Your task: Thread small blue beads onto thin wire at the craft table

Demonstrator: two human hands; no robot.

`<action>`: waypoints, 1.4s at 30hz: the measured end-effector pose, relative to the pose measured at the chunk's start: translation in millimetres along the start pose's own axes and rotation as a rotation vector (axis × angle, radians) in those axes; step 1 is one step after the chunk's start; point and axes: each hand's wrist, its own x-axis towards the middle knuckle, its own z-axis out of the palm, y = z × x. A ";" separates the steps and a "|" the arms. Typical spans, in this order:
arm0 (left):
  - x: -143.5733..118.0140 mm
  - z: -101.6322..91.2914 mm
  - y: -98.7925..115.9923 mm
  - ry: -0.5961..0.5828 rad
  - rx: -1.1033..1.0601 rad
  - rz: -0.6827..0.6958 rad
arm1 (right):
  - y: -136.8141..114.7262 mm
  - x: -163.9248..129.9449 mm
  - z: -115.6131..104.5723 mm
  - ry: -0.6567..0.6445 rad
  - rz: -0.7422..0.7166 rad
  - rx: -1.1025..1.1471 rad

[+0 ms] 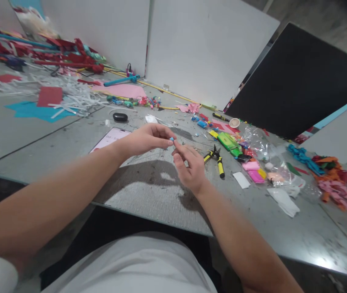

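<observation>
Two bare hands are over the table: the left hand (147, 140) and the right hand (189, 165), with one small blue bead (171, 139) pinched between them. On the grey tabletop (149, 199) lie one phone (110, 138), one black earbud case (120, 117), one pair of yellow-handled pliers (216, 159) and one green box (229, 143). Behind stand two white boards (204, 49) and one black board (298, 81); the paper scraps are too many to count.

Premises are presenting as a craft workshop. A grey desk (149, 195) is carrying paper scraps (69, 97), coloured foam pieces (254, 171), yellow-handled pliers (217, 160) and bundles of coloured sticks (54, 53). White partition boards (204, 44) are enclosing the workstation.
</observation>
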 end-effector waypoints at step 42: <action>1.0 -9.9 0.8 -0.172 0.154 0.007 | -0.1 7.3 -3.4 0.144 -0.090 -0.040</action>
